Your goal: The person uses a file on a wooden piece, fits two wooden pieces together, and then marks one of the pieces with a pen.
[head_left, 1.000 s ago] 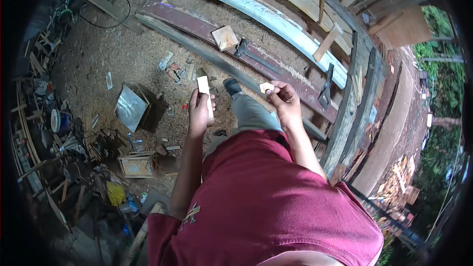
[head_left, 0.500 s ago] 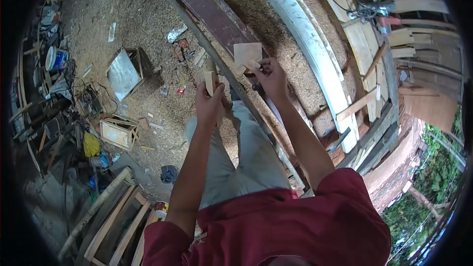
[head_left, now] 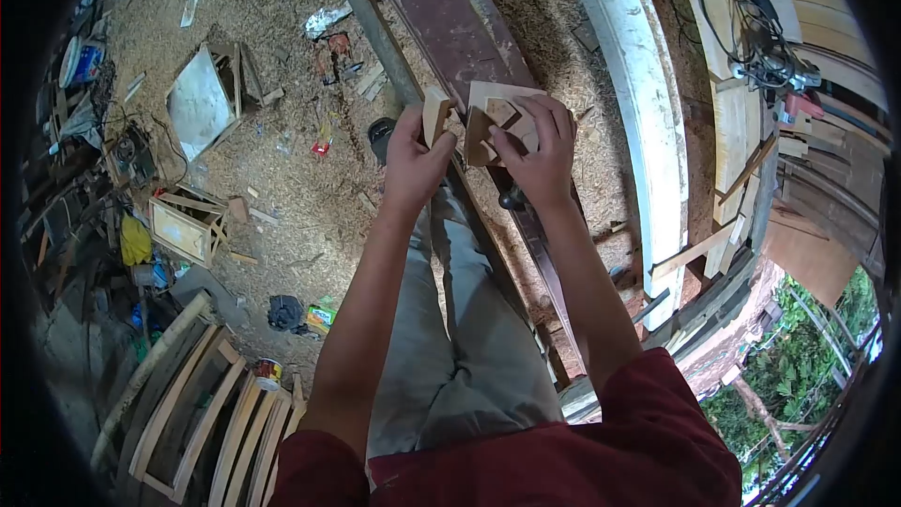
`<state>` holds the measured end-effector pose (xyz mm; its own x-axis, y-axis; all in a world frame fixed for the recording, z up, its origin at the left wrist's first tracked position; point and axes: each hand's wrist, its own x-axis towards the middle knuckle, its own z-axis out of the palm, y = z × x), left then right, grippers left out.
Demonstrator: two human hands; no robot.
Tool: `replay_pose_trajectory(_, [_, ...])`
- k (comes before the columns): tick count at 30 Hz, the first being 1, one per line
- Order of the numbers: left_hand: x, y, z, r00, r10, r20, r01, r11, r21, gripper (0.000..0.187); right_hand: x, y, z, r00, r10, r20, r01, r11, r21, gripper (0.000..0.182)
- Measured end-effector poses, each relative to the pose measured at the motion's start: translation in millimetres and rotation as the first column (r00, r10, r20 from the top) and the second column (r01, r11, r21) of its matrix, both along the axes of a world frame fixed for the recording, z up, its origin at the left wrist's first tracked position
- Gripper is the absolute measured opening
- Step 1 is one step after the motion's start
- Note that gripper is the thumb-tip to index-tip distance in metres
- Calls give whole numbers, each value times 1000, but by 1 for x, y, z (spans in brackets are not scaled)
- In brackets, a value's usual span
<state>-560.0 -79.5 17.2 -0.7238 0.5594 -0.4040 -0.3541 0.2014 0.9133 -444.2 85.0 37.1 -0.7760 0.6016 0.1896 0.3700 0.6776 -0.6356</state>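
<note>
My left hand (head_left: pixel 418 158) grips a small pale wooden block (head_left: pixel 435 116) between thumb and fingers, with the block standing up from the grip. Close to its right, my right hand (head_left: pixel 544 143) is closed on a square tan sheet (head_left: pixel 477 139), bent so that a brown face shows on its left side. A small light wooden piece (head_left: pixel 502 113) lies against this sheet under the fingers, partly hidden by them. Both hands are held over a long dark brown board (head_left: pixel 441 14), which runs away from my legs.
A long white-painted beam (head_left: pixel 624 75) lies to the right. Wood shavings cover the floor (head_left: pixel 300 169), where a wooden frame with a pale panel (head_left: pixel 200 105) and a smaller frame (head_left: pixel 183 230) lie. A corded power tool (head_left: pixel 774 66) rests on planks at the upper right.
My hands have come closer together, and the wooden block is now right beside the sheet. The sheet has turned and bent. My view has shifted, with the floor items moving left.
</note>
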Motion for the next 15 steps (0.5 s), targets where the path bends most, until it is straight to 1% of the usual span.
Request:
replay_pose_trajectory(2, [1,2,-6,998,26,-57,-21,996,88,44,-3,3,-4,999,44,-2,-44,999,3,43])
replay_pose_trajectory(5, [-2,2,-2,993,-53,-101,62,994,90,50,-6,7,-11,997,74,12,-74,997,-3,44])
replay_pose_trajectory(8, [-3,3,-3,988,-89,-126,109,981,160,55,-14,7,-9,996,83,25,-83,996,-19,46])
replay_pose_trajectory(11, [-4,2,-5,982,-115,-150,137,980,146,58,-19,6,-13,997,76,4,-76,997,-26,48])
replay_pose_trajectory(14, [-10,2,-2,960,-179,-218,203,975,93,59,-19,7,-16,997,77,0,-77,997,-17,51])
replay_pose_trajectory(15, [-12,2,1,967,-189,-173,209,972,103,60,-19,7,-16,997,76,-3,-76,997,-21,53])
